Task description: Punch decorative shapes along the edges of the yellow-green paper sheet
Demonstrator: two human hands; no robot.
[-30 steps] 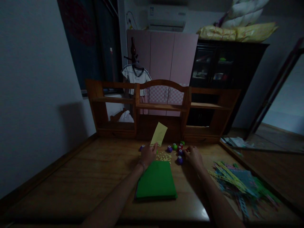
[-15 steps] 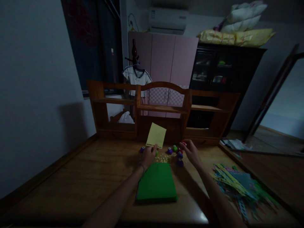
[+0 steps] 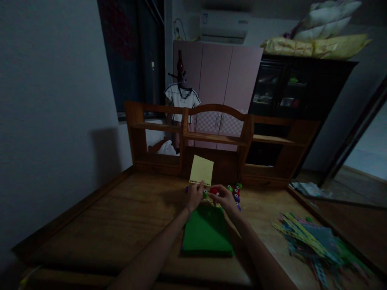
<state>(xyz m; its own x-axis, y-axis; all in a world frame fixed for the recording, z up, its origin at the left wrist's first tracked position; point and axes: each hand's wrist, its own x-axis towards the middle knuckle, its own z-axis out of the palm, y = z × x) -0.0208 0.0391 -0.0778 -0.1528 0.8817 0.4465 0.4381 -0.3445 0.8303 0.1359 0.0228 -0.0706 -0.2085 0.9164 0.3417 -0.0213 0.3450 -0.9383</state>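
My left hand (image 3: 194, 196) pinches the lower edge of a yellow paper sheet (image 3: 201, 170), held upright above the wooden desk (image 3: 121, 217). My right hand (image 3: 223, 200) is closed on a small red paper punch (image 3: 214, 190) and sits close to the left hand, just under the sheet. A stack of green paper (image 3: 207, 233) lies flat in front of both hands. Several small punches, purple, green and red (image 3: 236, 193), stand to the right of my hands. Small yellow cut-outs lie at the green stack's far edge, mostly hidden by my hands.
A wooden shelf unit (image 3: 217, 139) runs along the desk's back edge. A heap of punched coloured paper strips (image 3: 314, 241) lies at the right. A pink wardrobe (image 3: 217, 80) and a dark cabinet (image 3: 290, 92) stand behind.
My right hand picked a red punch out of the group and carried it left to the yellow sheet. The sheet turned to face me more squarely. The camera shifted slightly.
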